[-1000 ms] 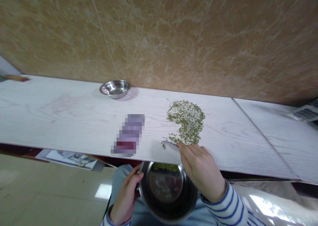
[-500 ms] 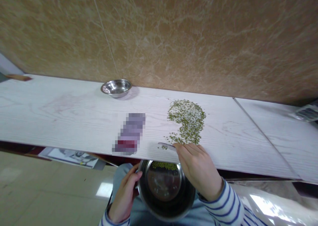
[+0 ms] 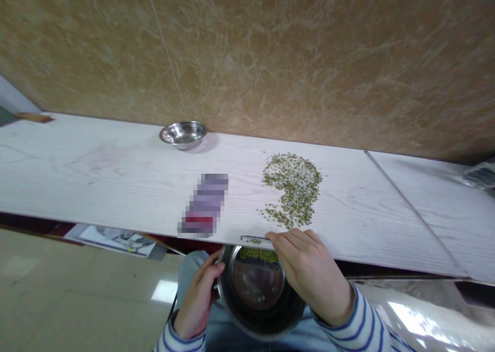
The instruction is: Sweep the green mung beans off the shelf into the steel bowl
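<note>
My left hand [image 3: 199,295] is closed on the left side of a stainless steel pot [image 3: 247,323], which rests on my lap under the table's front edge. Green beans [image 3: 259,254], like mung beans, lie along the pot's far inner side. In my right hand [image 3: 309,269] is a thin metal utensil [image 3: 253,237], seen nearly edge-on at the table edge; its exact kind is unclear. A few beans lie just on the near side of it. Beyond that hand, a curved patch of green beans mixed with white grains [image 3: 296,187] spreads over the white table [image 3: 127,187].
A small steel bowl [image 3: 183,135] stands near the wall. A pixelated, phone-shaped item [image 3: 204,205] lies left of the grains. Papers [image 3: 116,238] show below the table edge at left. A clear plastic item [image 3: 479,176] sits at the far right.
My right hand has drawn the metal utensil toward me, to the table's front edge, and a few beans have moved with it. My left hand still holds the pot.
</note>
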`<state>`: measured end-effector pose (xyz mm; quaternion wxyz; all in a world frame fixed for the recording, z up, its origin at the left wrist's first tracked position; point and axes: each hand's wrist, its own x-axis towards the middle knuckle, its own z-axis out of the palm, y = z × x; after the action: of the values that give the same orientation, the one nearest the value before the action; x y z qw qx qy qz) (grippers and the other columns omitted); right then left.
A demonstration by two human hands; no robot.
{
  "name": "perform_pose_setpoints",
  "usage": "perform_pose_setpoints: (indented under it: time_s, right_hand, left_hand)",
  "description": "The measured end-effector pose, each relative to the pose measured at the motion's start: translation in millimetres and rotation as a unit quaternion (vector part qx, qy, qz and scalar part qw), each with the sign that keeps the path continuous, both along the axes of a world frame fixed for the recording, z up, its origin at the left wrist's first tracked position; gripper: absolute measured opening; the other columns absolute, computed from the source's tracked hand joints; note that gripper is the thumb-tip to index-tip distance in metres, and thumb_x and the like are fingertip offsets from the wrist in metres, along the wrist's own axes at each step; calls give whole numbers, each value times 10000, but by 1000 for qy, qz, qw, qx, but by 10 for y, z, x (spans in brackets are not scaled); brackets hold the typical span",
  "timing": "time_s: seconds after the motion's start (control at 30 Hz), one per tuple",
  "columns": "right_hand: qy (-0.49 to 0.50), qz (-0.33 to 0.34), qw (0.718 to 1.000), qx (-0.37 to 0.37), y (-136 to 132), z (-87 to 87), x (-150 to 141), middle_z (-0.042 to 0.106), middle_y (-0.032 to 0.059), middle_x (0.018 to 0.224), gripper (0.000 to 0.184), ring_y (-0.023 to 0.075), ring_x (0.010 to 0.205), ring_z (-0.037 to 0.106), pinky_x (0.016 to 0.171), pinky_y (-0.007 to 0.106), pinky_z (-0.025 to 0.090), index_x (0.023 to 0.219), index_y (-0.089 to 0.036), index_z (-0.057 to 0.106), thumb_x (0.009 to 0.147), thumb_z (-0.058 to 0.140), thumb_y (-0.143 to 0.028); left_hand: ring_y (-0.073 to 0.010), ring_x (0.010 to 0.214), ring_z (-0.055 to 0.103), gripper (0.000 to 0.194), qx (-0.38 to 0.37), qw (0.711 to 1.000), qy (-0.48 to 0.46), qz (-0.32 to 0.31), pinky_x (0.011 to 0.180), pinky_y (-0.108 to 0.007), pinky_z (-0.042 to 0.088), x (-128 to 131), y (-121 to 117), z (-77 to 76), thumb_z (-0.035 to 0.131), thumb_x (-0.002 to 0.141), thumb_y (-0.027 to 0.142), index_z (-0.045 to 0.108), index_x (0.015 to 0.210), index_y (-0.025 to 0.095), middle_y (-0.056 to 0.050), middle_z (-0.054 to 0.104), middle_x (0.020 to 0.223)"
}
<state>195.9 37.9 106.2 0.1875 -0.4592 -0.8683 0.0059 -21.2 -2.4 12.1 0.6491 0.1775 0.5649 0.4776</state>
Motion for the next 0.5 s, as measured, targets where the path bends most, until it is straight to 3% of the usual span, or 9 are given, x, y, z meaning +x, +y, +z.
perform_pose_setpoints:
  time_s: [0.3,0.5]
  right_hand:
    - [-5,13,1000,-23,-95,70,34,710,9,892,241,175,821,612,728,327,368,1123,-220,628,940,526,-100]
    - [-14,-38,998,38,-1,66,162,699,47,845,225,184,775,635,708,323,408,1112,-166,627,983,444,-147]
  left_hand:
    - [-288,1041,680,386,1,1000,-5,2,782,-332,524,37,6,15,671,750,360,701,1090,181,-72,776,1047]
    - [-290,962,706,444,-2,1000,11,-2,711,-336,538,44,5,27,681,728,382,710,1122,178,-83,788,978]
